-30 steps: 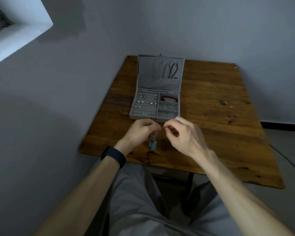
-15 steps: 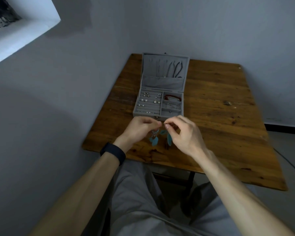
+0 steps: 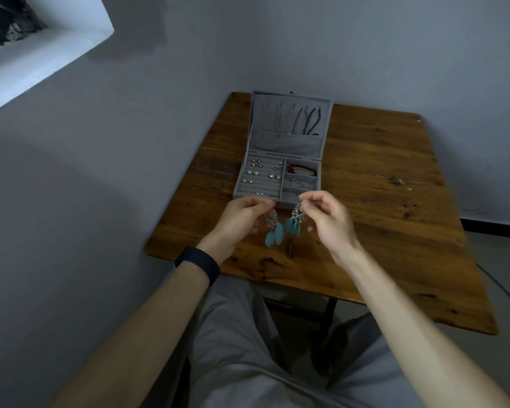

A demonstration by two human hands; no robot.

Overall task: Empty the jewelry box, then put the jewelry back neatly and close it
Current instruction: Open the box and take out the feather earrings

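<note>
A grey jewelry box (image 3: 238,187) stands open on the wooden table (image 3: 380,201), its lid (image 3: 289,125) tilted back with necklaces hanging inside. Several small earrings sit in the left ring rolls; a red bracelet (image 3: 302,169) and a silver chain lie in the right compartments. Just in front of the box, my left hand (image 3: 242,220) pinches one turquoise feather earring (image 3: 274,232). My right hand (image 3: 329,219) pinches a second turquoise feather earring (image 3: 293,223). Both earrings dangle above the table, close together.
The table sits in a corner, with grey walls at the left and behind. A white window ledge (image 3: 42,63) juts out at the upper left. My lap in grey trousers (image 3: 248,348) is under the table's near edge. Bare tabletop lies right of the box.
My hands have drawn slightly apart, separating the two feather earrings so one hangs from each hand. The view has shifted a little; the box has not moved.
</note>
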